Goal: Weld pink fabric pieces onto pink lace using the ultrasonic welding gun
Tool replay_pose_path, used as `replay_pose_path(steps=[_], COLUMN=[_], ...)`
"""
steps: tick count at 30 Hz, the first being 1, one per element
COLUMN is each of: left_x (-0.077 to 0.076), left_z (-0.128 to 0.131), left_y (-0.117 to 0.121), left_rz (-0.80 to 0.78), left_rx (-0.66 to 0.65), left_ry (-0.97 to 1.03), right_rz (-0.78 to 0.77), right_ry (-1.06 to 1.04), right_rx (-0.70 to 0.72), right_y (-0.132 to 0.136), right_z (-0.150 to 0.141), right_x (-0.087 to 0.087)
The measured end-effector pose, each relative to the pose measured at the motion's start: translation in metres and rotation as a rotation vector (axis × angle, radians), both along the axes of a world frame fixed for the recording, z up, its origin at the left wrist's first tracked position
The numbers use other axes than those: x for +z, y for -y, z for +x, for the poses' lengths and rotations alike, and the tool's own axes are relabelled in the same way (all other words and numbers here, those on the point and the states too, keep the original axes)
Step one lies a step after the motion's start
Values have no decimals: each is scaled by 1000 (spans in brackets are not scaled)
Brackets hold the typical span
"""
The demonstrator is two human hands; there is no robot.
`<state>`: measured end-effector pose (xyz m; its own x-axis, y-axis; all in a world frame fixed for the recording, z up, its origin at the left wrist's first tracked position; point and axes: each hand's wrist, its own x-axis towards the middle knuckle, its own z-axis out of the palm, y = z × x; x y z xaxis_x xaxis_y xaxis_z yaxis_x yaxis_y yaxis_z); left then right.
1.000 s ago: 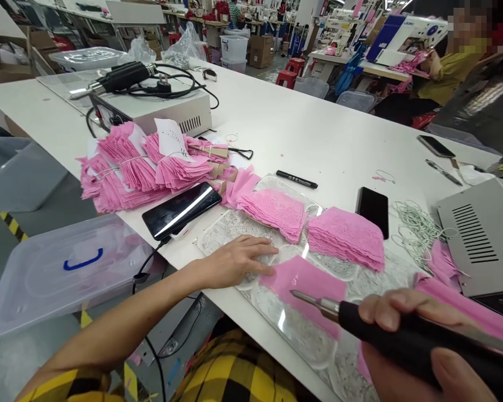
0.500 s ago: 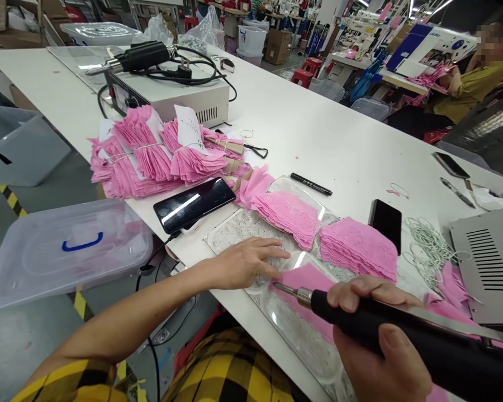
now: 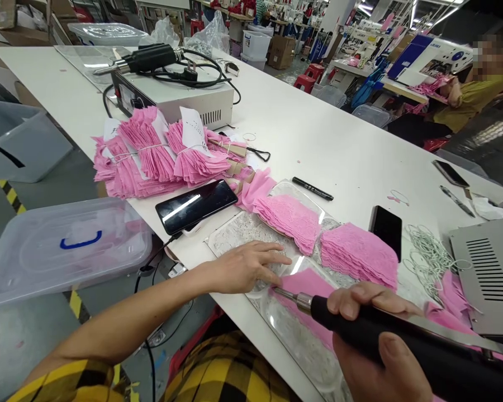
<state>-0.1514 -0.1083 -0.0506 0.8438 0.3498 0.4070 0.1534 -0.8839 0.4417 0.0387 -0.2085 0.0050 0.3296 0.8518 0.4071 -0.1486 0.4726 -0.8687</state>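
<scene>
My right hand (image 3: pixel 381 335) is wrapped round a black handheld power tool (image 3: pixel 402 340) with a slim metal tip. That tip touches the upper left edge of a single pink fabric piece (image 3: pixel 308 285), which lies on a clear plastic template (image 3: pixel 291 329). My left hand (image 3: pixel 251 265) rests flat on the template with its fingers stretched out, thumb beside the fabric's edge near the tip. Just beyond are two stacks of pink lace-like fabric pieces, the left stack (image 3: pixel 291 218) and the right stack (image 3: pixel 358 251). Part of the single piece is hidden behind the tool and my right hand.
Tied pink bundles (image 3: pixel 159 151) and a phone (image 3: pixel 197 205) lie to the left. Behind them, a grey box (image 3: pixel 188 103) carries a similar tool (image 3: pixel 151 58). A marker (image 3: pixel 313 188), another phone (image 3: pixel 386 231), tangled cords (image 3: pixel 427 257) and a vented box (image 3: pixel 486 273) lie around.
The whole view has shifted slightly. The tool's tip stays at about the same spot on the fabric edge, and my left hand keeps its place on the template.
</scene>
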Motion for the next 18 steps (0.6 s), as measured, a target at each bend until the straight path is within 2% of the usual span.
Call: replay_pose_path(steps=[18], left_x=[0], left_z=[-1], left_y=[1], left_rz=[14], left_rx=[13], left_ry=[34], right_rz=[6], right_ry=[69], right_rx=[22], right_y=[2], right_z=[-3], right_x=[2])
